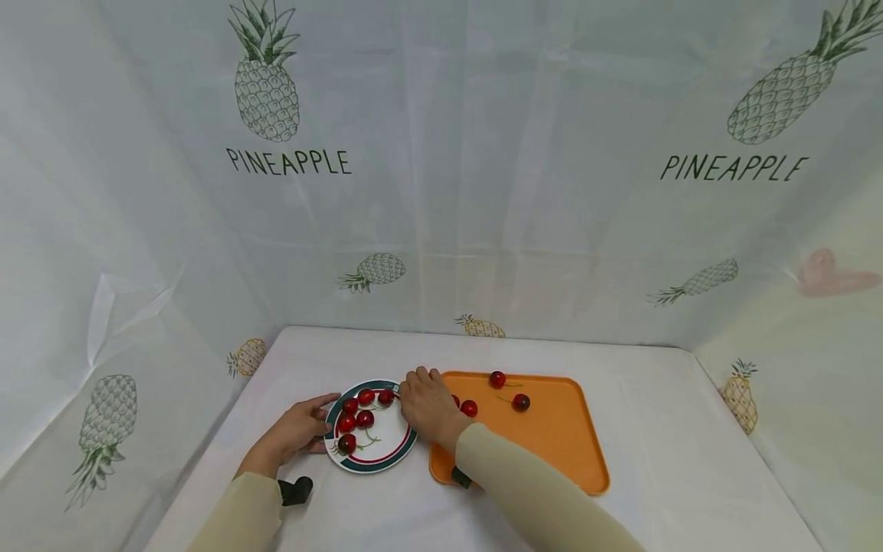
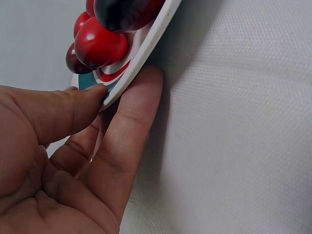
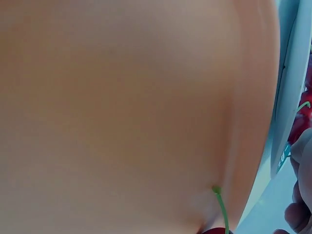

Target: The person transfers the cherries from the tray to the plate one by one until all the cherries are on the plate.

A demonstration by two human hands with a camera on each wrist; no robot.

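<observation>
A white plate (image 1: pixel 389 429) with a green and red banded rim holds several red cherries (image 1: pixel 365 418), some with green stems. At its left side my left hand (image 1: pixel 298 429) pinches the rim. In the left wrist view the thumb (image 2: pixel 73 109) lies on top of the rim and a finger (image 2: pixel 129 122) supports it below. My right hand (image 1: pixel 431 406) is over the plate's right rim, fingers curled, apparently pinching the stem of a cherry (image 1: pixel 385 398) at the plate's upper right. The fingertips are mostly hidden in the head view.
An orange tray (image 1: pixel 552 445) lies right of the plate, partly under my right forearm. Cherries on it include one at the back (image 1: pixel 497 379), one near the middle (image 1: pixel 520 402) and one beside my right wrist (image 1: pixel 469 408). Pineapple-printed white curtains (image 1: pixel 483 192) enclose the white table (image 1: pixel 662 445).
</observation>
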